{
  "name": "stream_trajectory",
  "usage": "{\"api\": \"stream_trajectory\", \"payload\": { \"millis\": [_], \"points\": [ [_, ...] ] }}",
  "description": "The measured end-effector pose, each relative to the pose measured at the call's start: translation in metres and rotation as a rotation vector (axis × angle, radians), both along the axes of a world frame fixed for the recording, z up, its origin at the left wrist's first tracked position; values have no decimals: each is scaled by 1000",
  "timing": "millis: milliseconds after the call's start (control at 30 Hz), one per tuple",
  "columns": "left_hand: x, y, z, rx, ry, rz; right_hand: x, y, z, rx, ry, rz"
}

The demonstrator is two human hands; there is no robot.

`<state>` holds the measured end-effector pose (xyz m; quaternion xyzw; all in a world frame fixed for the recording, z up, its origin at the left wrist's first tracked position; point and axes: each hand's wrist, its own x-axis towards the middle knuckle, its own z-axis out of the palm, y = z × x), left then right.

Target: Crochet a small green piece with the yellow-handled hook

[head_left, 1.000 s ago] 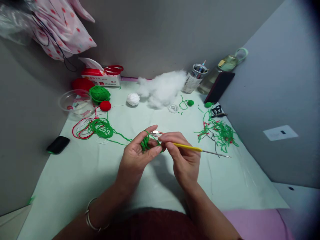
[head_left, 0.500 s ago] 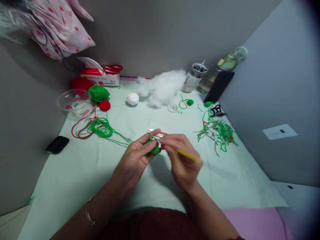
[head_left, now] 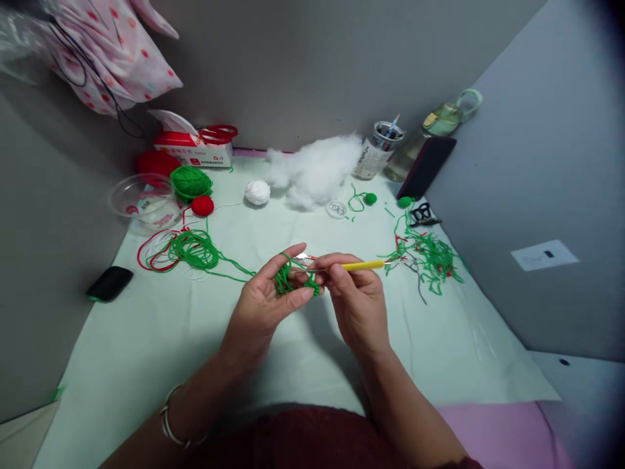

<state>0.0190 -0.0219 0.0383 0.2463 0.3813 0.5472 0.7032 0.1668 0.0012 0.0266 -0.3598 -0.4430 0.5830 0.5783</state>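
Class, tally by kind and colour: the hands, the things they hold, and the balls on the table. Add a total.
Hands, left hand and right hand: 2
Held things, green yarn piece and yellow-handled hook: 2
Red balls: 2
Green balls: 3
White ball: 1
Total: 10

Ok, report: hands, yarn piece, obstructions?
Left hand holding green yarn piece. Right hand gripping yellow-handled hook. Red-and-silver tool just beyond hands. Nothing visibly blocking.

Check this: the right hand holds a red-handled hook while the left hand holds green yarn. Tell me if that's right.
The colour is wrong: the head view shows the right hand holding a yellow-handled hook. The left hand does hold green yarn.
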Motion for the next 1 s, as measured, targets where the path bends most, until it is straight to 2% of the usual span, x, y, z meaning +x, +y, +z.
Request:
{"api": "stream_trajectory", "payload": {
  "millis": [233,400,600,833,1000],
  "points": [
    [-5,-1,4,18,44,39,0,2,9,22,108,51],
    [-7,-2,5,21,82,32,6,2,10,82,76,68],
    [-8,-3,2,56,159,44,9,-2,7,256,-76,34],
    [-6,-2,5,87,277,123,7,-5,9,495,-298,-54],
    [-4,-1,3,105,320,144,5,-7,10,710,-498,-112]
  ]
}}
